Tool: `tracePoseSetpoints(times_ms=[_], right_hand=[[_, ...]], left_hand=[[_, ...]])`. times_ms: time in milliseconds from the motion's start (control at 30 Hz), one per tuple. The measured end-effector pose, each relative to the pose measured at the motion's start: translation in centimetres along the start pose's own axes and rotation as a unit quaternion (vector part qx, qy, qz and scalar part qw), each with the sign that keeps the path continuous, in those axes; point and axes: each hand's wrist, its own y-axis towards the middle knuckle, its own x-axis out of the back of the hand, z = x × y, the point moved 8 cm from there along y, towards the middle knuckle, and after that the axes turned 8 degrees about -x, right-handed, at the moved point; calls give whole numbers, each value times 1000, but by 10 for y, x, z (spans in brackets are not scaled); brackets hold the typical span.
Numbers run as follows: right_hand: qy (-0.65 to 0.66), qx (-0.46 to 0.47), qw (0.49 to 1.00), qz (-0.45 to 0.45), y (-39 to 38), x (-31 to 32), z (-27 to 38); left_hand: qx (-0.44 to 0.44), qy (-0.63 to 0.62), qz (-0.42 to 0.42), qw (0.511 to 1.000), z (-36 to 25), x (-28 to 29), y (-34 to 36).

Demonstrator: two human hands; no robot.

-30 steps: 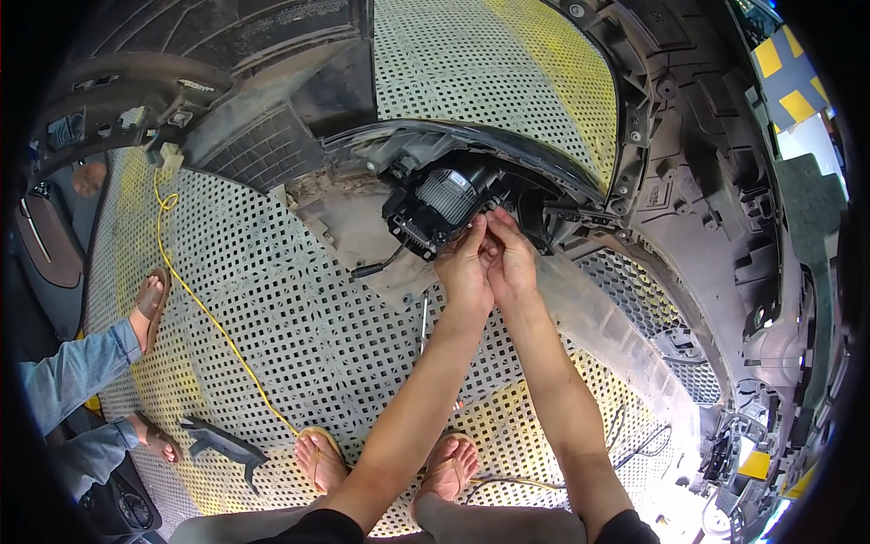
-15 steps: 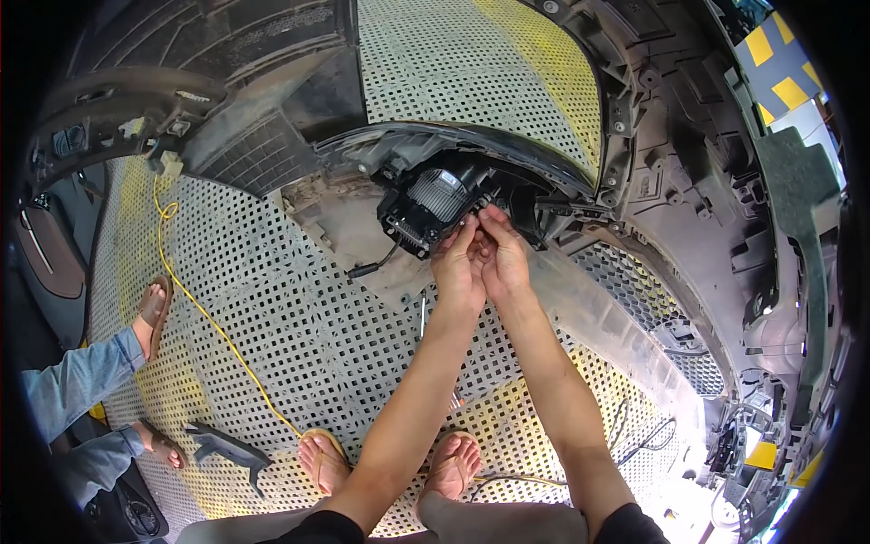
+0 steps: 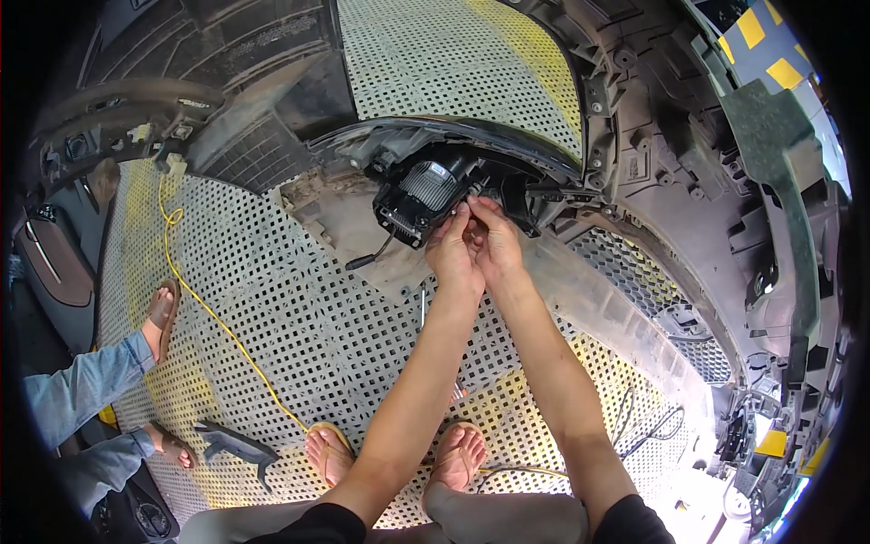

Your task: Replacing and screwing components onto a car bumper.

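A black car lamp unit (image 3: 428,188) with a finned grey metal block sits, back side up, in a large black car bumper (image 3: 657,213). At the unit's lower right edge, my left hand (image 3: 453,257) and my right hand (image 3: 497,243) are side by side. Their fingers and thumbs are pinched together against the unit; whatever small part lies between the fingertips is hidden. A short black cable with a plug (image 3: 362,262) hangs from the unit's lower left, apart from my hands.
On the perforated floor (image 3: 299,299) lie a yellow cord (image 3: 220,325), a thin metal tool (image 3: 422,308) and a black plastic bracket (image 3: 237,451). Another person's jeans (image 3: 91,376) and sandalled feet show at left. Mesh grille (image 3: 630,263) lies right of my hands.
The whole view has shifted slightly. Both hands stay at the lamp unit's edge, with the fingertips a little rearranged and my right index finger reaching slightly further over the edge.
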Motion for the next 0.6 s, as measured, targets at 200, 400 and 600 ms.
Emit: tracePoseSetpoints(times_ms=[200, 400, 600], right_hand=[[27, -9, 1000, -8, 3, 2, -4], [52, 3, 998, -21, 0, 4, -3], [46, 7, 999, -10, -1, 4, -1]], left_hand=[[0, -28, -19, 999, 2, 2, 2], [29, 24, -1, 999, 2, 9, 4], [33, 23, -7, 999, 3, 7, 4]])
